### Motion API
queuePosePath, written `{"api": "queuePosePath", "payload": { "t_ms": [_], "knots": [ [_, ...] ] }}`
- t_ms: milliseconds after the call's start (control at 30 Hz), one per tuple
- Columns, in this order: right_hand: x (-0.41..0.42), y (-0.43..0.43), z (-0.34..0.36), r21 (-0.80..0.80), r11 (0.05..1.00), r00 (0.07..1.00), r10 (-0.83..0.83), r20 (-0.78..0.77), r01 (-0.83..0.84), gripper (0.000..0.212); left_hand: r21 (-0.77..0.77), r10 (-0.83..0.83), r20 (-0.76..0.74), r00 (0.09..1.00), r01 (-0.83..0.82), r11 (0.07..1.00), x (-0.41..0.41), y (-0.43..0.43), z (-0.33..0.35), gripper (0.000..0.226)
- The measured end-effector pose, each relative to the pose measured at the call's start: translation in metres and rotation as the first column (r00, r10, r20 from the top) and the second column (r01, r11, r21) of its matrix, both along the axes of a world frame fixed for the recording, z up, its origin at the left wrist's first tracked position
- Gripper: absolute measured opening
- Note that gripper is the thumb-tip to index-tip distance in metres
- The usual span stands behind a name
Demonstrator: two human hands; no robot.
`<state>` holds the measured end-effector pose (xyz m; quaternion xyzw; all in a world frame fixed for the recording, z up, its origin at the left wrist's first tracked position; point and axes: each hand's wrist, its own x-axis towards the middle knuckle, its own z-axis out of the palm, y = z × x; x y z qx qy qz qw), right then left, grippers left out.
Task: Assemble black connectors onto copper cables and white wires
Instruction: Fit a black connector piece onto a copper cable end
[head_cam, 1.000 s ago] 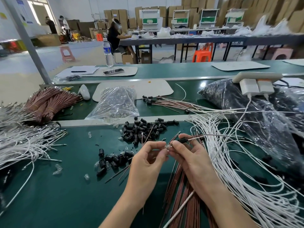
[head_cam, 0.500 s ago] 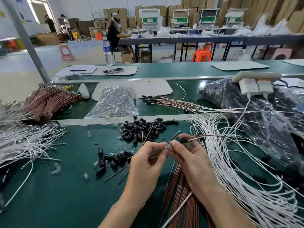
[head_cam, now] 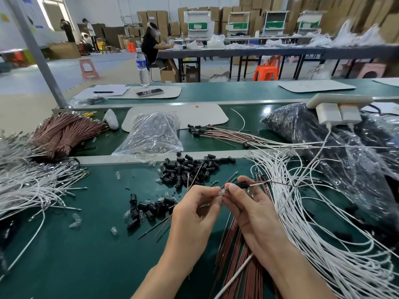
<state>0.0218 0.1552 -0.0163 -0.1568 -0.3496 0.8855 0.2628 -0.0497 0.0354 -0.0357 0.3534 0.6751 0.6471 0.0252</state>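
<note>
Green bench (head_cam: 86,255): few finished leads (head_cam: 216,133) lie far — many loose connectors (head_cam: 190,169) remain. Left hand (head_cam: 194,214) pinches a clear bulb (head_cam: 222,192); right hand (head_cam: 252,208) grips one wired connector (head_cam: 243,185).

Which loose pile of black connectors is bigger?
The far heap of black cylindrical plastic connectors against the grey metal divider rail; the sparser cluster lies nearer, just left of the left hand.

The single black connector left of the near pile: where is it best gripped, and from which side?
Probably pinch the black connector across its round body from above and the left: it sits apart, with bare mat there.
</note>
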Motion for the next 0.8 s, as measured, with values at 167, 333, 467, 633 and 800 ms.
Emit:
{"api": "queuePosePath", "payload": {
  "t_ms": [167, 333, 467, 633, 800],
  "knots": [
    [0.0006, 0.0004, 0.0009, 0.026, 1.0, 1.0, 0.004, 0.011, -0.004, 0.028, -0.013, -0.004, 0.01, 1.0, 0.004, 1.0, -0.0012, -0.0008, 0.0006, 0.024],
    [0.0006, 0.0001, 0.0023, 0.054, 0.999, 1.0, -0.002, 0.022, 0.001, 0.031, 0.005, -0.017, 0.095, 0.995, 0.016, 1.0, -0.0012, -0.0008, 0.0017, 0.022],
    [0.0004, -0.0011, 0.0029, 0.078, 0.997, 1.0, -0.015, 0.023, 0.013, 0.031, 0.028, -0.026, 0.122, 0.992, 0.023, 0.999, -0.0004, -0.0005, 0.0021, 0.019],
    [0.0002, -0.0037, 0.0018, 0.127, 0.99, 0.998, -0.06, 0.029, 0.056, 0.029, 0.02, -0.027, 0.11, 0.994, 0.025, 0.999, -0.0008, -0.0002, -0.0005, 0.017],
    [-0.001, -0.0058, -0.0007, 0.13, 0.988, 0.996, -0.091, 0.018, 0.087, 0.026, 0.016, -0.023, 0.089, 0.996, 0.021, 1.0, -0.0029, -0.0001, -0.0037, 0.017]
  ]
}}
